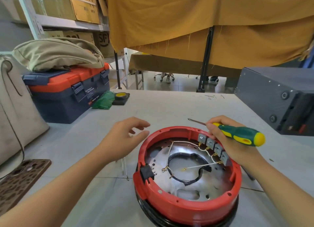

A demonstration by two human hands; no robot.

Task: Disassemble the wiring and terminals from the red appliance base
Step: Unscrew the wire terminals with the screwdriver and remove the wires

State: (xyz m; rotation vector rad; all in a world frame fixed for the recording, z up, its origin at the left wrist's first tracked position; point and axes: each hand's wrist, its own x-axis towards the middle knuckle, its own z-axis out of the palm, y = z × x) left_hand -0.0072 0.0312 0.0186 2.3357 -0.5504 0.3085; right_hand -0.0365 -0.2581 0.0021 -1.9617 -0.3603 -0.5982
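Red base: 4 terminal blocks

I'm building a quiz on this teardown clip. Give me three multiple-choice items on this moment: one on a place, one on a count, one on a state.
1. Where does the toolbox stand?
A. far left of the table
B. inside the red base
C. on the grey box

2. How many grey terminal blocks line the inner wall of the red base?
A. two
B. four
C. seven

3. What is the left hand doing?
A. gripping the screwdriver
B. pinching a wire
C. hovering open, holding nothing

Answers:
1 A: it stands at the table's far left, under a beige bag.
2 B: four blocks stand in a row by the right hand.
3 C: its fingers are spread beside the rim; the screwdriver is in the right hand.
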